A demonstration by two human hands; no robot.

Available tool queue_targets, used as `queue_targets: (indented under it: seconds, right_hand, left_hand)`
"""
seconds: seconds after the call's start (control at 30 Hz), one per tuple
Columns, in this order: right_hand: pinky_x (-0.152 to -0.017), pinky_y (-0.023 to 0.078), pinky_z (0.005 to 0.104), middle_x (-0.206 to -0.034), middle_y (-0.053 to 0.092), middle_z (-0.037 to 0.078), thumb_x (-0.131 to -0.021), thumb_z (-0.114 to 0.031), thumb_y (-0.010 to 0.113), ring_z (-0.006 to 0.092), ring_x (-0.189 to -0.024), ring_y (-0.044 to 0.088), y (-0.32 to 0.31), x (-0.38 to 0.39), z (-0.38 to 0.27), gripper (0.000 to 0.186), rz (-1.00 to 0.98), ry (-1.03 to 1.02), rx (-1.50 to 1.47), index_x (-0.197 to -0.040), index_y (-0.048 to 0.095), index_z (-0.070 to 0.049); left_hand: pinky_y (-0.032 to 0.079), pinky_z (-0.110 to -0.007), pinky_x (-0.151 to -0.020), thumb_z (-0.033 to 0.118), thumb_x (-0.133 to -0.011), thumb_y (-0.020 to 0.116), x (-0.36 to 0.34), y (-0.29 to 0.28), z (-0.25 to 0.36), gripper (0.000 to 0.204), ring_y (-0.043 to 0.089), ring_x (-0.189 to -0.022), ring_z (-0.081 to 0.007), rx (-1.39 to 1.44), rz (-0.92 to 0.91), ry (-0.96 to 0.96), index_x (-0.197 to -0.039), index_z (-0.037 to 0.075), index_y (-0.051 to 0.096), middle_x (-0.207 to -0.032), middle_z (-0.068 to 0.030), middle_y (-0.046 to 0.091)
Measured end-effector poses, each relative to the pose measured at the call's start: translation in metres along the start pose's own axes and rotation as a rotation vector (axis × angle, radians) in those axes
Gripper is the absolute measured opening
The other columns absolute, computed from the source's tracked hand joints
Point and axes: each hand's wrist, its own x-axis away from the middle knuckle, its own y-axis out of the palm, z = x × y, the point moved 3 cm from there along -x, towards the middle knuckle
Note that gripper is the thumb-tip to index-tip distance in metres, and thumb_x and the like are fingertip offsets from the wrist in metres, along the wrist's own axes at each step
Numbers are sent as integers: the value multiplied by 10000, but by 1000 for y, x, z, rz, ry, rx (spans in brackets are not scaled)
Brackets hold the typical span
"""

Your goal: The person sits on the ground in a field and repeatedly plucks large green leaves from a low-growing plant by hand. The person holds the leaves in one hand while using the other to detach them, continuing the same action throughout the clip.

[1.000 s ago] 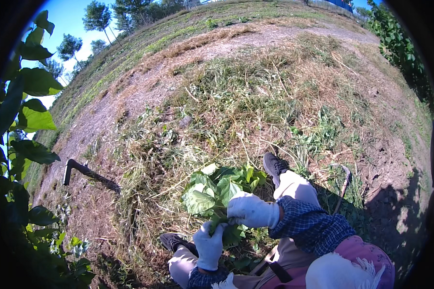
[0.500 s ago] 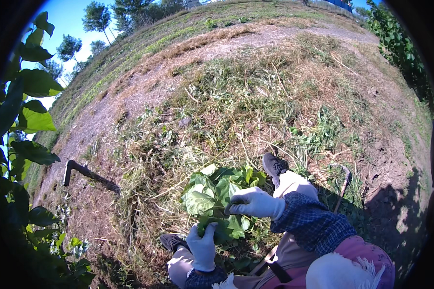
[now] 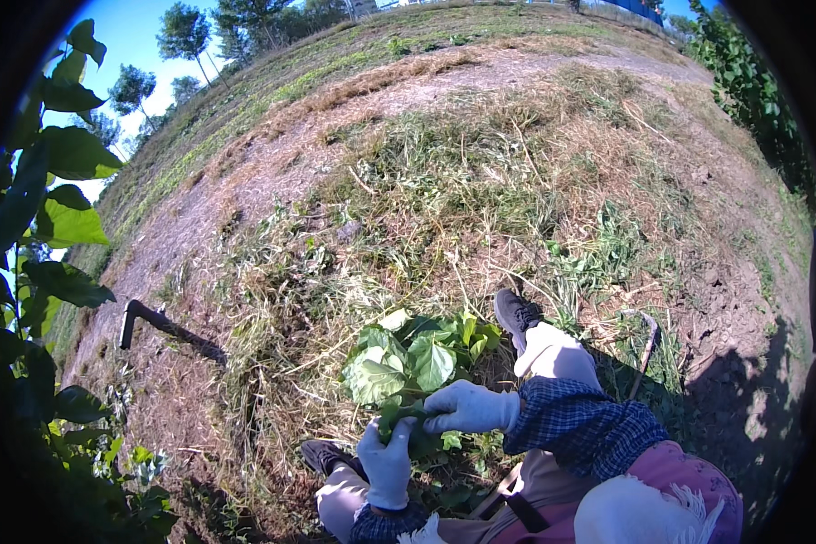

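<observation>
Both my hands wear white gloves and meet low in the middle of the view. My left hand pinches a dark green leaf between thumb and fingers. Close by on its right, my right hand has its fingertips closed at the edge of the same leaf; what exactly lies between them is partly hidden. Just beyond my hands, a heap of broad green leaves rests on the ground between my shoes. Some leaves show pale undersides.
A dark bent pipe sticks out of the soil on the left. On the right, by my leg, lies a thin curved tool. Leafy branches hang at the left edge. Dry cut grass covers the ground ahead.
My right hand has come down and slightly left, from over the heap to beside my left hand. The left hand has shifted slightly and still pinches the leaf.
</observation>
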Motion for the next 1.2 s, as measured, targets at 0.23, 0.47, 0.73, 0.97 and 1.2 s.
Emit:
queue_targets:
  seconds: [0.23, 0.47, 0.73, 0.97, 1.2]
  right_hand:
    - [-708, 493, 385, -812, 649, 151, -926, -337, 696, 273, -762, 650, -1, 2, 3, 309, 28, 26, -38, -969, 659, -32]
    - [-707, 495, 396, -823, 650, 161, -935, -338, 692, 293, -767, 651, 0, 2, 2, 311, 29, -18, -33, -1000, 665, -35]
    - [-719, 499, 437, -844, 651, 171, -909, -310, 698, 372, -814, 654, -1, 2, -2, 276, 24, -79, 90, -1025, 680, -60]
    - [-726, 506, 453, -862, 661, 145, -891, -290, 699, 371, -850, 650, -4, 1, -6, 233, 16, -181, 262, -1008, 688, -89]
    - [-740, 524, 468, -850, 663, 121, -879, -286, 700, 362, -859, 655, -8, -2, -19, 184, 48, -218, 456, -950, 697, -116]
  left_hand:
    - [527, -259, -675, 70, -860, 748, 2, 9, 17, 168, 650, -739, -108, -1, -40, -91, -997, -21, 713, -878, -47, 727]
    - [547, -249, -678, 34, -868, 732, -1, 5, 1, 166, 666, -754, -104, 12, -85, -108, -1021, -27, 711, -893, -52, 727]
    - [571, -253, -707, 6, -882, 709, -2, 5, -2, 180, 683, -781, -116, 46, -148, -114, -1060, -27, 704, -917, -61, 728]
    - [559, -237, -676, 12, -917, 688, -3, 6, -7, 206, 670, -779, -90, 27, -225, -148, -1121, -16, 682, -926, -54, 724]
    - [558, -244, -679, 4, -914, 671, -6, 3, 4, 211, 682, -784, -103, -29, -239, -123, -1123, -25, 674, -932, -60, 730]
